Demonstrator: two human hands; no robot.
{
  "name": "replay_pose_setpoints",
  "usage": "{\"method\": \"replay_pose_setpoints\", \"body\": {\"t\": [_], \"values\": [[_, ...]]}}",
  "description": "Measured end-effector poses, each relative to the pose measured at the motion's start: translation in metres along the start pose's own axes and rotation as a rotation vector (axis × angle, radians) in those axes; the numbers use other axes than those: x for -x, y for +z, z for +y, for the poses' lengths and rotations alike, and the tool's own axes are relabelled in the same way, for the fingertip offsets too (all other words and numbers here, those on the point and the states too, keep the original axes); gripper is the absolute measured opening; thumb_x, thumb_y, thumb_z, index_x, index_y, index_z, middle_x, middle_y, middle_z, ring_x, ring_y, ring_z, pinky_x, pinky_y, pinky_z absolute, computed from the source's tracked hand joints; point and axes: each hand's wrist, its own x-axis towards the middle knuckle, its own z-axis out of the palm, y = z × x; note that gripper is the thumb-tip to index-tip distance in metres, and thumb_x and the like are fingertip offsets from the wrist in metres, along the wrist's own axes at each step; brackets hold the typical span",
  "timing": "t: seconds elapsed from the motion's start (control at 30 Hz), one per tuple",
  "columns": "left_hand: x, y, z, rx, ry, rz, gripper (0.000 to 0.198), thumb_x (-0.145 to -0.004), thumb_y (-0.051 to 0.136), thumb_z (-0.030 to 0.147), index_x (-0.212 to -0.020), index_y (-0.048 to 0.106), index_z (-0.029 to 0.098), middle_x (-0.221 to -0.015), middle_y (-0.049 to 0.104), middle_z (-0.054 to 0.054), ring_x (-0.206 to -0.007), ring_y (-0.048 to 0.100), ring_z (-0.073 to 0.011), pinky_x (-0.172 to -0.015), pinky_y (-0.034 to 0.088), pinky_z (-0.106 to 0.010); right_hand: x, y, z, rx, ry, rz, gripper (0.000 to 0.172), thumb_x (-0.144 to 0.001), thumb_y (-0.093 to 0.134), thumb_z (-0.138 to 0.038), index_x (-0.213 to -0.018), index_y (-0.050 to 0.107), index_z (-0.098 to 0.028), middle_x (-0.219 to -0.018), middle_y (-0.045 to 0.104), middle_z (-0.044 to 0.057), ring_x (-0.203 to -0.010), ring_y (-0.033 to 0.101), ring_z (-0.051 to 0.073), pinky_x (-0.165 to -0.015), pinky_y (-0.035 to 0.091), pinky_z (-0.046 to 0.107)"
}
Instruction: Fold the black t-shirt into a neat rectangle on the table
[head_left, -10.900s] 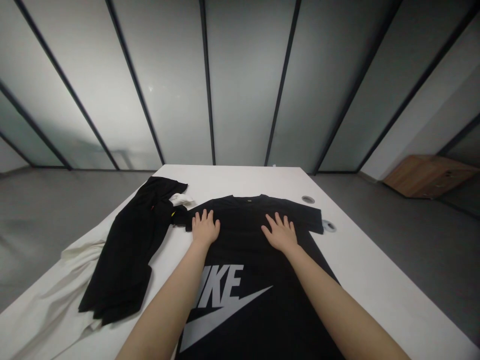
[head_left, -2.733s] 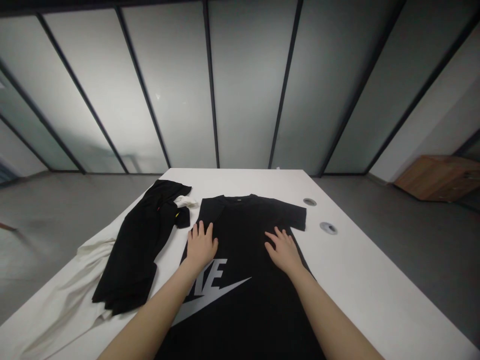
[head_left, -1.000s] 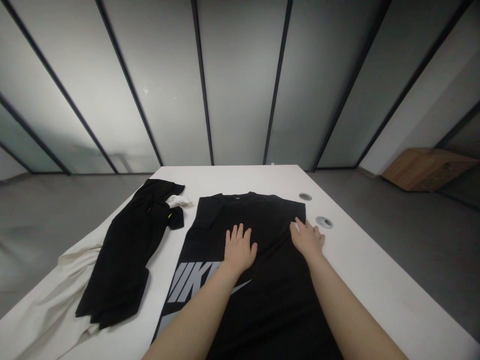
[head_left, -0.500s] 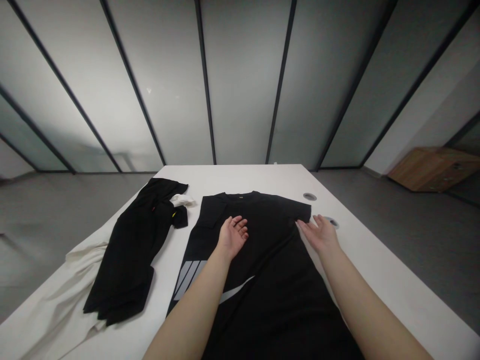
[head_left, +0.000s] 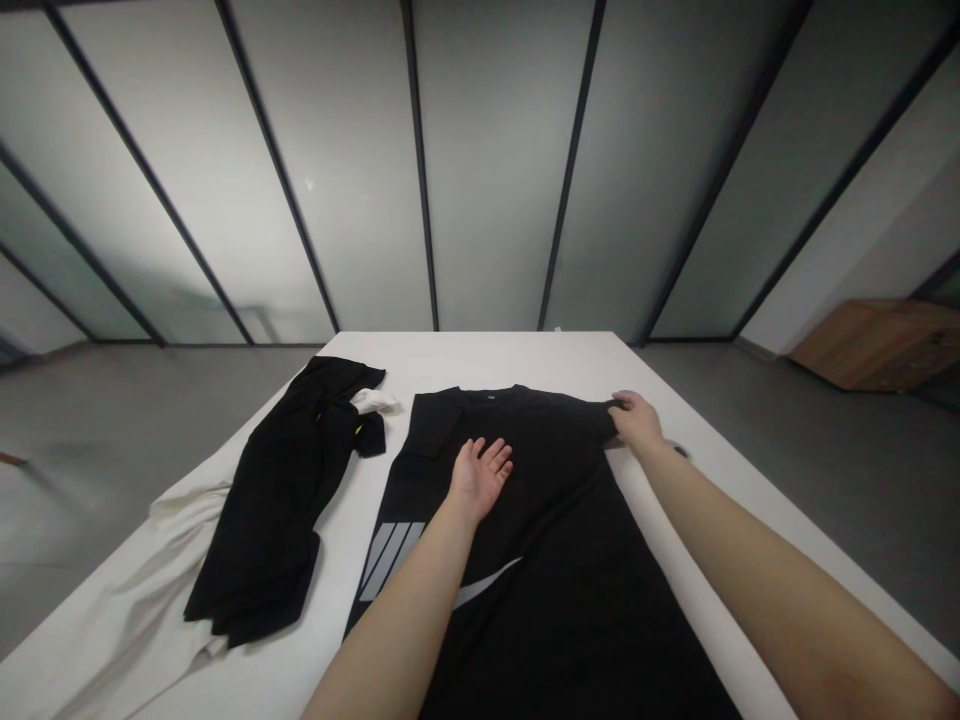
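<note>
The left hand (head_left: 480,478) lies wide open, palm up, on the black T-shirt (head_left: 532,470), holding nothing, while the right hand (head_left: 636,420) curls in a light pinch on the far right sleeve (head_left: 596,420), a gentle hold that lets the cloth lie flat.

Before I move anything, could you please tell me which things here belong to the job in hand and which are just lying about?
Part of the job:
- the black Nike T-shirt
- the right hand, holding its sleeve end
- the left hand, lying open on its front

Just lying about:
- the crumpled black garment
- the white cloth beneath it
- the wooden cabinet
</note>
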Motion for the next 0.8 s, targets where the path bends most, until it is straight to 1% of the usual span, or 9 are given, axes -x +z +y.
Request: {"method": "replay_pose_setpoints", "body": {"t": [0.1, 0.2, 0.27, 0.37, 0.47, 0.53, 0.6, 0.7, 0.8], "values": [[-0.001, -0.001, 0.000, 0.000, -0.004, -0.008, 0.056, -0.108, 0.038, 0.044, -0.158, 0.029, 0.021, -0.147, 0.060, -0.022, -0.107, 0.074, -0.0253, -0.073, 0.060, -0.033, 0.009, 0.015, -0.011, 0.070, -0.160, -0.101, 0.038, -0.073, 0.071, -0.017, -0.110, 0.071, -0.021, -0.108, 0.075, 0.008, -0.109, 0.069, 0.025, -0.104, 0.053, 0.043], [-0.001, -0.001, 0.000, 0.001, -0.007, -0.010, 0.056, -0.108, 0.038, 0.044, -0.157, 0.030, 0.020, -0.148, 0.059, -0.023, -0.108, 0.074, -0.0255, -0.072, 0.060, -0.032, 0.030, 0.030, -0.016, 0.183, -0.377, -0.390, 0.043, -0.079, 0.075, -0.027, -0.121, 0.068, -0.024, -0.106, 0.077, 0.006, -0.093, 0.072, 0.022, -0.095, 0.057, 0.041], [-0.001, 0.000, 0.000, 0.001, -0.013, -0.012, 0.053, -0.108, 0.038, 0.043, -0.156, 0.034, 0.019, -0.148, 0.059, -0.023, -0.108, 0.074, -0.0252, -0.072, 0.060, -0.032, 0.041, 0.036, -0.015, 0.241, -0.451, -0.503, 0.038, -0.088, 0.070, -0.036, -0.123, 0.066, -0.025, -0.107, 0.078, 0.007, -0.086, 0.072, 0.020, -0.083, 0.060, 0.036], [0.000, 0.001, 0.000, -0.004, -0.020, -0.016, 0.049, -0.108, 0.038, 0.043, -0.151, 0.040, 0.020, -0.148, 0.060, -0.022, -0.105, 0.074, -0.0244, -0.072, 0.060, -0.032, 0.041, 0.042, -0.014, 0.272, -0.368, -0.451, 0.029, -0.099, 0.054, -0.042, -0.118, 0.065, -0.023, -0.108, 0.078, 0.009, -0.081, 0.072, 0.018, -0.063, 0.059, 0.028], [0.001, 0.002, -0.001, -0.016, -0.018, -0.022, 0.045, -0.108, 0.038, 0.043, -0.146, 0.045, 0.019, -0.148, 0.060, -0.022, -0.104, 0.074, -0.0238, -0.073, 0.059, -0.031, 0.025, 0.048, -0.012, 0.370, -0.306, -0.341, 0.033, -0.103, 0.042, -0.034, -0.122, 0.064, -0.020, -0.113, 0.077, 0.011, -0.083, 0.073, 0.018, -0.058, 0.058, 0.025], [0.000, 0.001, -0.001, -0.025, -0.016, -0.026, 0.043, -0.108, 0.038, 0.043, -0.143, 0.047, 0.019, -0.148, 0.059, -0.022, -0.105, 0.074, -0.0236, -0.074, 0.059, -0.031, 0.017, 0.053, -0.009, 0.453, -0.305, -0.312, 0.037, -0.101, 0.039, -0.027, -0.126, 0.065, -0.017, -0.116, 0.077, 0.014, -0.090, 0.074, 0.020, -0.067, 0.062, 0.029], [-0.002, 0.000, -0.002, -0.037, -0.015, -0.030, 0.041, -0.108, 0.039, 0.043, -0.139, 0.050, 0.019, -0.148, 0.059, -0.021, -0.106, 0.073, -0.0237, -0.075, 0.059, -0.031, 0.015, 0.059, -0.004, 0.536, -0.320, -0.334, 0.038, -0.099, 0.042, -0.024, -0.126, 0.068, -0.016, -0.118, 0.077, 0.015, -0.100, 0.074, 0.023, -0.085, 0.062, 0.038], [-0.005, -0.003, -0.002, -0.057, -0.009, -0.040, 0.038, -0.107, 0.039, 0.043, -0.134, 0.054, 0.020, -0.146, 0.061, -0.020, -0.108, 0.073, -0.0242, -0.076, 0.059, -0.032, 0.028, 0.068, 0.007, 0.669, -0.372, -0.401, 0.039, -0.096, 0.054, -0.029, -0.127, 0.073, -0.016, -0.133, 0.071, 0.018, -0.127, 0.065, 0.031, -0.113, 0.048, 0.047], [-0.008, -0.004, -0.004, -0.089, 0.003, -0.048, 0.034, -0.108, 0.039, 0.042, -0.126, 0.057, 0.020, -0.141, 0.064, -0.020, -0.105, 0.073, -0.0234, -0.077, 0.059, -0.032, 0.050, 0.073, 0.017, 0.800, -0.418, -0.452, 0.056, -0.098, 0.055, -0.043, -0.147, 0.062, -0.018, -0.161, 0.050, 0.018, -0.150, 0.043, 0.038, -0.125, 0.031, 0.055]]}}
